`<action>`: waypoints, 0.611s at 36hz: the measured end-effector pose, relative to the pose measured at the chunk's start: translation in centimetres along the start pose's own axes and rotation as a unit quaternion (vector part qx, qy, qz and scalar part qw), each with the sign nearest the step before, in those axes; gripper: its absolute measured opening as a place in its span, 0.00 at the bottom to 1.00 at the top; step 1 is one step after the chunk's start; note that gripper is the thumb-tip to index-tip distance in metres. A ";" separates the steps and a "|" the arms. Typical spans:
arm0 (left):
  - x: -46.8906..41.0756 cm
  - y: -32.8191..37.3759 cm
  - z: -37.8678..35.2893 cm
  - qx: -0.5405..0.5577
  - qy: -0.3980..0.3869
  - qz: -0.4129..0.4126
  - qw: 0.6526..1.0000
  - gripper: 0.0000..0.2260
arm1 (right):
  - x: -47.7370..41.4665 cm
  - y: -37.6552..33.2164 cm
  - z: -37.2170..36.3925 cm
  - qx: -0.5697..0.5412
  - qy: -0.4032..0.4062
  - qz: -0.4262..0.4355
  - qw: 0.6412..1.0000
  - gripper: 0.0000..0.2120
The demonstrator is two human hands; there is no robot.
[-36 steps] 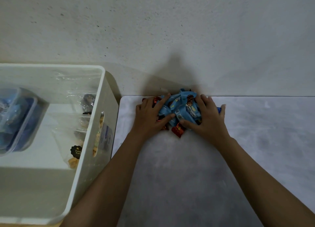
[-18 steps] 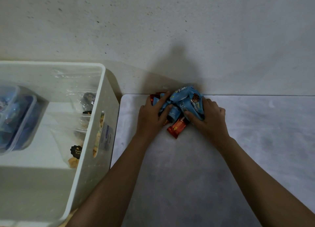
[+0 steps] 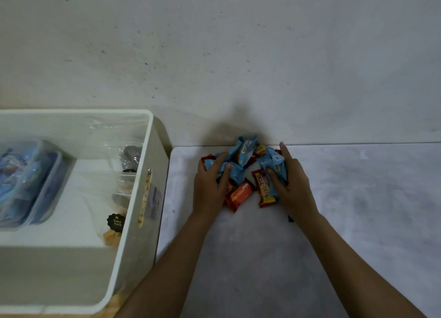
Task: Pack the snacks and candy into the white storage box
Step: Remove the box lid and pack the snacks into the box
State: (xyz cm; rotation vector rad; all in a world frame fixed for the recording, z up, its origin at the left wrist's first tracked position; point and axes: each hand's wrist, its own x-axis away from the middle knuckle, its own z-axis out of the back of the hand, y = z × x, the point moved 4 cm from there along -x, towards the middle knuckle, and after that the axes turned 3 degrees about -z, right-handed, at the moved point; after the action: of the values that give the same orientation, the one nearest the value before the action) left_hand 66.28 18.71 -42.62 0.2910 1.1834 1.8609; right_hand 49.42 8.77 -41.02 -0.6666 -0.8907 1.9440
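Left grip (image 3: pixel 210 186) and right grip (image 3: pixel 291 184) curl round loose candy (image 3: pixel 243 165) at the bench's (image 3: pixel 358 198) far edge, right of the box (image 3: pixel 156 165). Near red bars (image 3: pixel 239 194) lie half-caught and will likely spill on lifting.

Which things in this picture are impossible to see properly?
Head view only.
Candy pile: pieces under the left hand and right hand are covered; count unknown.
White box: its left part is cut by the frame edge.
Blue wrappers: print too blurred to read.
Dark bit beside the right wrist: mostly behind the arm.
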 end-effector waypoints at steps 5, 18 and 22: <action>0.3 1.5 0.9 0.001 0.007 0.002 1.000 0.18 | 0.8 -0.1 1.2 -0.006 0.019 -0.009 1.000 0.29; -1.5 12.2 6.4 0.057 0.022 -0.078 0.995 0.19 | 2.1 -9.6 8.5 -0.016 0.090 0.011 0.996 0.29; -2.2 14.4 12.4 0.105 0.017 -0.114 0.988 0.19 | 3.3 -16.4 8.5 -0.005 0.124 0.052 0.991 0.29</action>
State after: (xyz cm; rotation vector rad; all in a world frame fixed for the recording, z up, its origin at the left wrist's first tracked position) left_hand 67.01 22.39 -23.89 0.2292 1.3799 1.5511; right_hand 49.69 14.89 -23.25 -0.9545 -0.7241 1.8978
